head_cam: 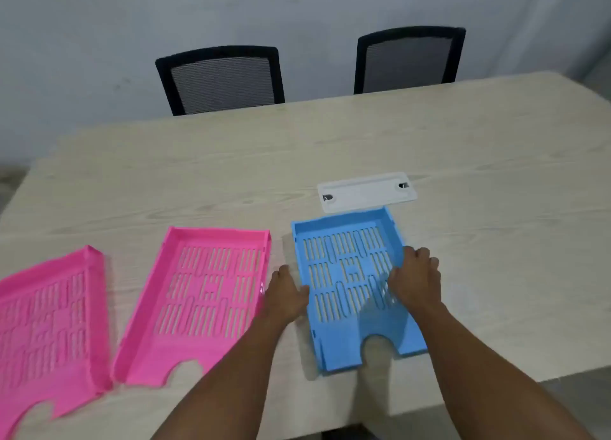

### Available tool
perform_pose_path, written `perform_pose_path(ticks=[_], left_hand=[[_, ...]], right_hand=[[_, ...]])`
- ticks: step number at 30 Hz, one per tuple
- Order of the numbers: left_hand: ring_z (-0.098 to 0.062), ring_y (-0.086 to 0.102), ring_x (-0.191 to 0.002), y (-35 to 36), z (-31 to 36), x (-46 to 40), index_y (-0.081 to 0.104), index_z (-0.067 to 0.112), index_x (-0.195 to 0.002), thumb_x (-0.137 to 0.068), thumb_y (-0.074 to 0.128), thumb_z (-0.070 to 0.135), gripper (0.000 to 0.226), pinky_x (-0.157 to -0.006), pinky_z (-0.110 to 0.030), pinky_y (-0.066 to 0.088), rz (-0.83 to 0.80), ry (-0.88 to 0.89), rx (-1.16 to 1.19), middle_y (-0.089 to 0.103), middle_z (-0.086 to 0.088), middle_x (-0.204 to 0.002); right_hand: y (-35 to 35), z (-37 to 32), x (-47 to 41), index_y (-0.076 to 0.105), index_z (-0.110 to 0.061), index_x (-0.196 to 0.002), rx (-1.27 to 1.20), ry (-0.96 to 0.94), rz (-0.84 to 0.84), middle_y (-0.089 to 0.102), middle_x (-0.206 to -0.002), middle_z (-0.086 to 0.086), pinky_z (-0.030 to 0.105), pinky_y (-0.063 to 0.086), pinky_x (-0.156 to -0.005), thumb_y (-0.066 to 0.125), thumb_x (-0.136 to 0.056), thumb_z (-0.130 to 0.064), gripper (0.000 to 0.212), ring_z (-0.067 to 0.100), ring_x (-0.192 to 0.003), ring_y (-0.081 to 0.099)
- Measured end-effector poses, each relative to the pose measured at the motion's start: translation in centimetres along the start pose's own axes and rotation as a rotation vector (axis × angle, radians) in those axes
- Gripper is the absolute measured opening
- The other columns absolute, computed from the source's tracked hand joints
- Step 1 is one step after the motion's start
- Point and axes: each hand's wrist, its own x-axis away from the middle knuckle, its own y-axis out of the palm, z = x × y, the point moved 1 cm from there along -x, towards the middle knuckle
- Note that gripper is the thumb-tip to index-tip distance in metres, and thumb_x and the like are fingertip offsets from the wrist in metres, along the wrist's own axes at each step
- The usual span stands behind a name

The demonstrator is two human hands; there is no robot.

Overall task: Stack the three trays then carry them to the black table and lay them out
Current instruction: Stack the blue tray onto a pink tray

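Note:
Three slotted plastic trays lie side by side on a pale wooden table (463, 162). A blue tray (344, 271) is on the right, a pink tray (205, 294) sits in the middle, and a second pink tray (46, 324) is at the far left, partly cut off by the frame. My left hand (286, 297) grips the blue tray's left wall. My right hand (416, 281) grips its right wall, fingers curled over the rim. The blue tray rests flat on the table.
A white flat plastic plate (367, 191) lies just behind the blue tray. Two black mesh-backed chairs (221, 79) (410, 59) stand at the table's far edge against a grey wall. The table's near right edge runs close to the blue tray.

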Motion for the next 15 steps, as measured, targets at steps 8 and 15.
perform_pose_path(ticks=[8, 15], left_hand=[[-0.033, 0.064, -0.111, 2.4, 1.5, -0.6, 0.039, 0.008, -0.137, -0.094, 0.059, 0.01, 0.047, -0.089, -0.044, 0.056, 0.004, -0.069, 0.109, 0.063, -0.015, -0.127], [-0.03, 0.068, -0.093, 2.1, 2.0, -0.7, 0.042, 0.008, -0.136, -0.089, 0.05, -0.003, 0.049, -0.079, -0.045, 0.06, 0.053, -0.057, 0.129, 0.067, -0.015, -0.113]], right_hand=[[0.9, 2.8, -2.4, 0.052, -0.005, -0.133, -0.13, 0.051, -0.068, 0.054, -0.124, 0.02, 0.042, 0.049, -0.083, 0.048, -0.095, -0.01, 0.039, 0.041, -0.109, 0.059], [1.4, 4.0, -2.8, 0.06, 0.0, -0.121, -0.23, 0.039, -0.048, 0.06, -0.112, 0.019, 0.036, 0.045, -0.075, 0.048, -0.094, -0.007, 0.031, 0.037, -0.099, 0.062]])
